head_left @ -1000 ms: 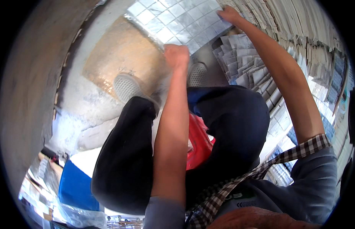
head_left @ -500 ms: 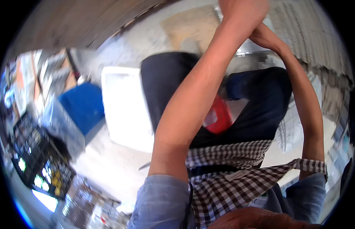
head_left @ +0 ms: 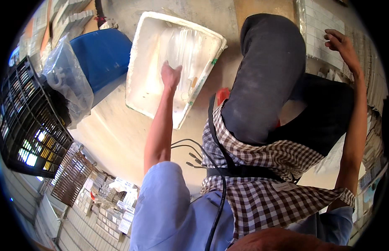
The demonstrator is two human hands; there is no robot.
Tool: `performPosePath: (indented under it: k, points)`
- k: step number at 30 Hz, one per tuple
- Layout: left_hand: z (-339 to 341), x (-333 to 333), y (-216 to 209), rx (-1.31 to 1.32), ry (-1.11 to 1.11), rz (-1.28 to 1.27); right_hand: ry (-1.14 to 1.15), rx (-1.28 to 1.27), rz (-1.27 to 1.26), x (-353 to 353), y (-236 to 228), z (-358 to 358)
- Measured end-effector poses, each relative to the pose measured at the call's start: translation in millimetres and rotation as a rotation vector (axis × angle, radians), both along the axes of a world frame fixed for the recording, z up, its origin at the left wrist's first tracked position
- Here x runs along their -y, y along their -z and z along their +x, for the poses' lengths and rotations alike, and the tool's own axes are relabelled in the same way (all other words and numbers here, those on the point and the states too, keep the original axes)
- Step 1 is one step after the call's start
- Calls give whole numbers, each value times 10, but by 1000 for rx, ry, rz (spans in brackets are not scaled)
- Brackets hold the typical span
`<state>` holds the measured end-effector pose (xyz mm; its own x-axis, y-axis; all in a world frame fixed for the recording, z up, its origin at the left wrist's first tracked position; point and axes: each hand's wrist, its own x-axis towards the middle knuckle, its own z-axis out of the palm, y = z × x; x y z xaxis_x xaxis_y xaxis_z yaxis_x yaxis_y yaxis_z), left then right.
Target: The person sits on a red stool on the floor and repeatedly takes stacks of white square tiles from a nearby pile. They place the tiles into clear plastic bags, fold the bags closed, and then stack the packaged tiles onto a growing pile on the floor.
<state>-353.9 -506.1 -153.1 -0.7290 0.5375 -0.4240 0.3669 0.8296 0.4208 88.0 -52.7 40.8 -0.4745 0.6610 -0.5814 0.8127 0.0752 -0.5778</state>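
My left hand (head_left: pixel 171 76) reaches into a white foam box (head_left: pixel 138 54) left of my knees. Its thumb and fingers are apart, and I see nothing held. Just beyond it in the box lie long, clear or whitish strips (head_left: pixel 180 46); their kind cannot be made out. A small tan piece (head_left: pixel 194 82) rests by the box's right wall. My right hand (head_left: pixel 340 44) hangs at the far right with loosely bent fingers and nothing in them. It is nearest to a white panel marked in a grid (head_left: pixel 322 35), partly under clear wrap.
A blue bin (head_left: pixel 100 58) with a clear plastic bag (head_left: pixel 73 83) stands left of the box. Black slatted crates (head_left: pixel 29 121) are farther left. Grey stacked sheets (head_left: pixel 372 71) line the right side. Black cables (head_left: pixel 194 152) hang by my waist. Something red (head_left: pixel 222 95) shows beside my leg.
My hands were together at the far right; now they are apart. The left has moved left and into the foam box, while the right stays on the right side. My view has turned.
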Motion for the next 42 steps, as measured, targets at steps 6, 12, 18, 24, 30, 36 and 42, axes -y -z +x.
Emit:
performPosePath:
  k: [6,12,18,24,30,36,42]
  points:
    - [212,481,637,7,71,-311,-142,162,-96,102,-42,-54]
    - [8,-85,767,-130,-23,-407,-85,115,-2,78,-56,138]
    - [-338,-89,1086,-21,-30,-584,-113,179,26,51,18,87]
    - [-258,-198,1014,-120,71,-683,-168,146,46,-17,129,113]
    - [-267,89,764,-134,182,-361,41,72,-31,228,-248,-352]
    - [-290,391,688,-78,180,-332,82,37,-11,246,-165,-274]
    - [-398,351,1343,156,-112,-246,115,49,-44,240,-163,-146]
